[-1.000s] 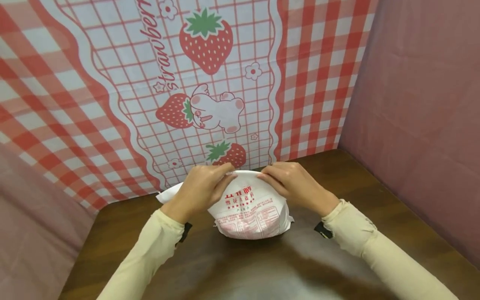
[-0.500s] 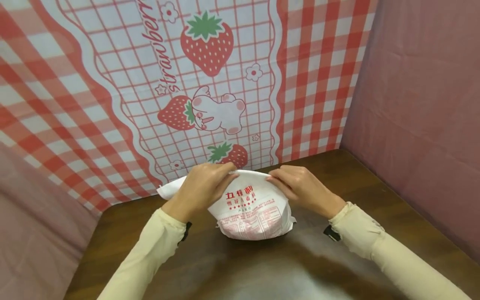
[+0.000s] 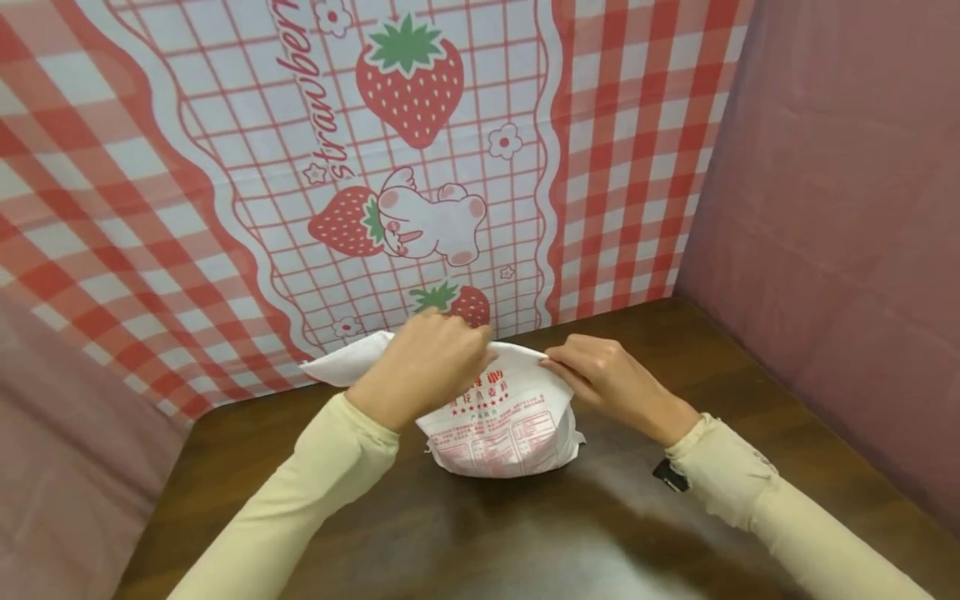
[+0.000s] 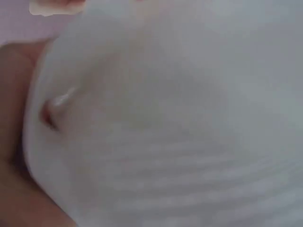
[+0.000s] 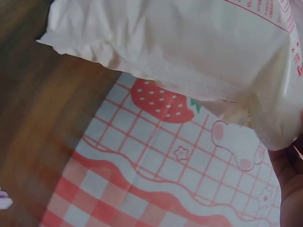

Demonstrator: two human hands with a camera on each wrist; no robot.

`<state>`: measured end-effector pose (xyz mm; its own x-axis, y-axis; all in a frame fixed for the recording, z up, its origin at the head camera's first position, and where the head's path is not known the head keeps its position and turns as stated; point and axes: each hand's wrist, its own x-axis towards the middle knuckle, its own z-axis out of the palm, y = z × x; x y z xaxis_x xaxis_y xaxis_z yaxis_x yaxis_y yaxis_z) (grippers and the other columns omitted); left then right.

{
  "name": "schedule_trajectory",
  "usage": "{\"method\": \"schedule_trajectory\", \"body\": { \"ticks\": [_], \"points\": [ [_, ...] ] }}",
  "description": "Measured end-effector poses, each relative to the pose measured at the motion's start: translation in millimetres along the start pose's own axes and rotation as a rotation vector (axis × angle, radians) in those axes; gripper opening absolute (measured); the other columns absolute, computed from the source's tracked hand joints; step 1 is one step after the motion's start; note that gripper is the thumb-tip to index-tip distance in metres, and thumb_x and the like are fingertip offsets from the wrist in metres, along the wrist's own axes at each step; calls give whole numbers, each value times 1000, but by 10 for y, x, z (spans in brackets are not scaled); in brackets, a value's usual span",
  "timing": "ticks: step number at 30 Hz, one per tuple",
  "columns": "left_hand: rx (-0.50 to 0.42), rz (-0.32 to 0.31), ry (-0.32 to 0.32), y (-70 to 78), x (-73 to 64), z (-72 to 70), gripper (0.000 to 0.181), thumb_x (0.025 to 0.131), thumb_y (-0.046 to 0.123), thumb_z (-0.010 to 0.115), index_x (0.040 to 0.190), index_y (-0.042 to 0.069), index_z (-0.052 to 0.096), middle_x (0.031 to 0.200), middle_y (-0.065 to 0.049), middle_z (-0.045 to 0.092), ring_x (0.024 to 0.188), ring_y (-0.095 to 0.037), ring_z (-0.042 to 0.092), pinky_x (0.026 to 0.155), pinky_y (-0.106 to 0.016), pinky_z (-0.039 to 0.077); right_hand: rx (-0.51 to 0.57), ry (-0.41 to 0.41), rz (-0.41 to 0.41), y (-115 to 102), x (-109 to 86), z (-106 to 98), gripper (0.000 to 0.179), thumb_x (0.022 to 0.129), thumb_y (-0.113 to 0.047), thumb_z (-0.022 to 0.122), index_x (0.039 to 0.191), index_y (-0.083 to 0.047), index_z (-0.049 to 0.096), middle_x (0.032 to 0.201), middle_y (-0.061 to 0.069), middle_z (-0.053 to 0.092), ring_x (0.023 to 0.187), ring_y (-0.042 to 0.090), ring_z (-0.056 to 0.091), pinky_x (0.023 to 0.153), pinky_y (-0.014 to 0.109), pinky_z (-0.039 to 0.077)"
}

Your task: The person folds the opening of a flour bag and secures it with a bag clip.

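Observation:
A white flour bag (image 3: 510, 425) with red print stands on the table, its upper part held up and folded over. My left hand (image 3: 423, 367), knuckles up, grips the top edge left of the middle and hides part of the print. On the right end of that edge, my right hand (image 3: 615, 383) pinches with thumb and fingers. A loose white flap (image 3: 348, 360) sticks out to the left behind my left wrist. Blurred white bag material (image 4: 180, 118) fills most of the left wrist view. The bag's crumpled side (image 5: 156, 42) shows in the right wrist view.
The dark wooden table (image 3: 360, 533) extends around the bag. Close behind it hangs a red-and-white strawberry cloth (image 3: 615, 167). Pink cloth walls (image 3: 832, 208) bound the right and left sides.
My left hand has turned over and moved slightly right and up along the bag's top edge, with the left flap rising. My right hand has slid a little right along the edge.

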<state>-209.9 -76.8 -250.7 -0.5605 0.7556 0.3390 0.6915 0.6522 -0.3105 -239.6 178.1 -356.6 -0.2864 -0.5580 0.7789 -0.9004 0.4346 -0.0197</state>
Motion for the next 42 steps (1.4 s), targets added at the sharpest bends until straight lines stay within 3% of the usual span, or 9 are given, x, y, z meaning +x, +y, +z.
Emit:
{"method": "schedule_trajectory", "body": {
  "ticks": [2, 5, 10, 14, 18, 22, 32, 42],
  "points": [
    [-112, -23, 2, -65, -18, 101, 24, 98, 28, 63, 79, 14, 61, 61, 3, 55, 54, -18, 54, 54, -36, 46, 16, -5, 24, 26, -38, -3, 10, 89, -7, 73, 99, -7, 73, 80, -4, 61, 69, 5, 52, 58, 21, 44],
    [-248, -32, 70, -170, -77, 248, 26, 98, 27, 65, 76, 16, 56, 59, 5, 48, 53, -14, 48, 51, -34, 44, 17, -5, 82, 76, -112, -12, 10, 88, -6, 74, 97, -9, 74, 80, -4, 63, 68, 4, 52, 58, 22, 45],
    [-337, -10, 157, -218, -183, 395, 27, 98, 26, 64, 75, 17, 54, 57, 9, 40, 51, -10, 39, 49, -30, 38, 2, -19, 125, 125, -258, -38, 11, 84, -2, 76, 92, -8, 73, 79, -4, 66, 67, 4, 54, 59, 23, 46],
    [-359, -6, 182, -219, -257, 431, 25, 98, 25, 65, 76, 17, 55, 59, 8, 41, 53, -10, 39, 50, -29, 38, 22, -25, 110, 117, -281, -37, 11, 85, -1, 74, 95, -7, 72, 80, -3, 66, 68, 5, 54, 60, 23, 46],
    [-389, -31, 207, -229, -349, 441, 18, 96, 22, 68, 80, 14, 62, 61, 7, 51, 53, -9, 41, 53, -29, 42, 37, -9, 117, 101, -262, -23, 11, 86, -2, 73, 95, -8, 72, 80, -3, 66, 69, 5, 54, 61, 24, 46],
    [-364, -24, 252, -183, -431, 454, 13, 95, 18, 69, 84, 11, 65, 62, 6, 57, 52, -8, 45, 51, -29, 44, 74, 18, 139, 90, -299, -13, 15, 84, 2, 74, 96, -7, 73, 83, -3, 67, 71, 6, 56, 63, 22, 46],
    [-357, -59, 302, -87, -457, 503, 16, 95, 15, 67, 81, 12, 60, 57, 8, 43, 51, -8, 38, 49, -29, 37, 82, -10, 268, 21, -336, -65, 14, 89, -8, 74, 102, -10, 73, 90, -6, 68, 75, 5, 58, 65, 16, 45],
    [-368, -85, 308, -80, -460, 494, 21, 96, 17, 67, 77, 14, 59, 56, 8, 41, 51, -9, 37, 49, -29, 36, 45, -44, 353, -60, -355, -178, 19, 89, -12, 75, 108, -9, 71, 99, -5, 70, 84, 6, 61, 67, 25, 52]
  ]
}}
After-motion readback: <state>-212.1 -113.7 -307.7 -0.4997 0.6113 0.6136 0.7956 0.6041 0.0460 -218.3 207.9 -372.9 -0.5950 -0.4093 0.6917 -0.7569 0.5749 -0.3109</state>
